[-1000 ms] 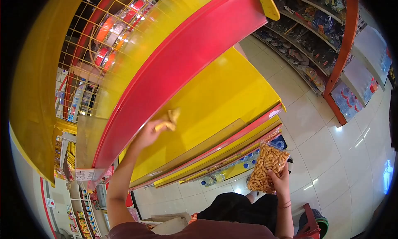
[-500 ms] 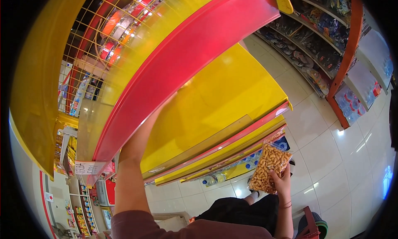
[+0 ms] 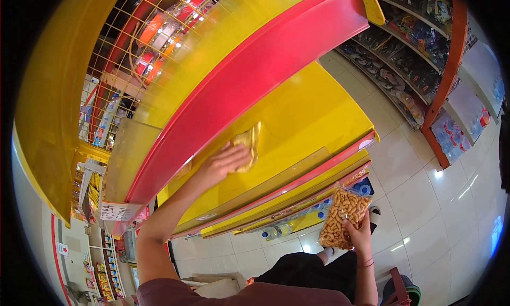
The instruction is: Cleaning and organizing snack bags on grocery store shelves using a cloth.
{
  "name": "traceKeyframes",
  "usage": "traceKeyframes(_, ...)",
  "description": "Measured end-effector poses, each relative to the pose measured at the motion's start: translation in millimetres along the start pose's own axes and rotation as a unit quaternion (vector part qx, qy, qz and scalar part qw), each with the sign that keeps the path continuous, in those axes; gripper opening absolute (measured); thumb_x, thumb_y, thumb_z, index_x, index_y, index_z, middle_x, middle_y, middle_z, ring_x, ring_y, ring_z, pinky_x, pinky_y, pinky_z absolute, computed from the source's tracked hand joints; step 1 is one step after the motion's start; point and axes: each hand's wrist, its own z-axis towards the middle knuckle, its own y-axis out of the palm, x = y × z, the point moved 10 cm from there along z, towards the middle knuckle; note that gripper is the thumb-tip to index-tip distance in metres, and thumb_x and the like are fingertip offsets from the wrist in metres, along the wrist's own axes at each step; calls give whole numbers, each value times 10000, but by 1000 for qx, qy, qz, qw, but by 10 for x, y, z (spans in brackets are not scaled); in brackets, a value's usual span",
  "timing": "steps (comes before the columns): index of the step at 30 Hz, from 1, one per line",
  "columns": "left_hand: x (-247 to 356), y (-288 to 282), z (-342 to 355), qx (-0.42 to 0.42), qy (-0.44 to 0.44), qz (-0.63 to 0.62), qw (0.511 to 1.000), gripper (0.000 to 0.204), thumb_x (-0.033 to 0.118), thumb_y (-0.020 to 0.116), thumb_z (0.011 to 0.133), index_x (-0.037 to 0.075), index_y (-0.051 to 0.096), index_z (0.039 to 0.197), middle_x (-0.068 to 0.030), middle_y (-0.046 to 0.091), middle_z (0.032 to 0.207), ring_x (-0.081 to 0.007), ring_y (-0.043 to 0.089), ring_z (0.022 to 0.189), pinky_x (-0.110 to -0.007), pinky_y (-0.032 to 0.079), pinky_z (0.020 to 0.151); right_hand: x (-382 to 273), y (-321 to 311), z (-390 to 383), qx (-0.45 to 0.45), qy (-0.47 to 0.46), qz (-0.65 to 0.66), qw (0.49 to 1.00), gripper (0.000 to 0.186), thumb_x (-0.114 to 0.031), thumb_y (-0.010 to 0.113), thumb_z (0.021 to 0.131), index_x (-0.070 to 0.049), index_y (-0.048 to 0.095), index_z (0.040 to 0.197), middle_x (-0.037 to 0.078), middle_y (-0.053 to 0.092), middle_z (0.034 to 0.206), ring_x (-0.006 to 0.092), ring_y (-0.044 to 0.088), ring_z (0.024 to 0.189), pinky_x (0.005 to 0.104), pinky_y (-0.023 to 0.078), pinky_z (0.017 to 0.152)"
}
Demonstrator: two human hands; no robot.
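On the yellow shelf [image 3: 313,109], my left hand [image 3: 226,157] presses a crumpled yellowish cloth [image 3: 247,145] with its fingers, just under the red front strip [image 3: 255,72] of the shelf above. My right hand [image 3: 357,230] grips a clear bag of orange-brown snack pieces [image 3: 340,210], held low beside the front edge of the lower shelves.
A yellow wire grid [image 3: 106,67] with packed goods behind it stands at upper left. Water bottles [image 3: 279,230] lie on a lower shelf. Another rack [image 3: 404,51] with packaged items and bottles is at right, across the tiled floor [image 3: 409,210]. A dark bucket [image 3: 409,295] sits at lower right.
My left hand reached back under the upper shelf, mostly out of sight, and is now visible again with the cloth, farther right than at first. The view has shifted slightly.
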Motion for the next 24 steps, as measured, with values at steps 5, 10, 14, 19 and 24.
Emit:
traceKeyframes(5,-993,-316,706,140,-217,49,965,557,-189,433,773,110,555,1227,-89,462,1336,-239,392,1281,-331,235,1119,23,72,-33,0,-9,9,1000,615,49,627,775,4,320,1306,108,526,1176,174,535,1063,279,451,893)
traceKeyframes(10,-339,-143,847,100,-171,-187,962,470,-129,415,832,109,578,1203,-123,488,1315,-263,409,1273,-313,282,1091,141,-24,-115,6,-2,19,1000,638,52,628,776,7,305,1324,113,525,1184,177,541,1061,282,455,891)
traceKeyframes(14,608,-122,804,11,-27,-294,955,480,-153,426,781,95,625,1140,-93,534,1279,-257,423,1269,-362,247,1118,177,77,-131,-13,22,-10,1000,616,44,628,781,4,313,1308,114,527,1181,181,544,1057,288,458,891)
traceKeyframes(19,-31,-206,1019,44,53,-7,998,451,-64,593,764,179,623,1143,-8,526,1285,-213,419,1275,-462,240,1115,69,179,-137,-23,-9,-7,1000,607,40,628,783,-2,317,1303,113,532,1172,182,542,1059,289,455,894)
traceKeyframes(24,-1251,-207,1119,119,-160,156,968,474,-113,479,799,118,579,1200,-79,481,1328,-224,377,1302,-382,215,1132,88,197,-180,-2,-21,-8,1000,621,39,628,786,9,304,1315,118,528,1179,185,538,1063,290,450,899)
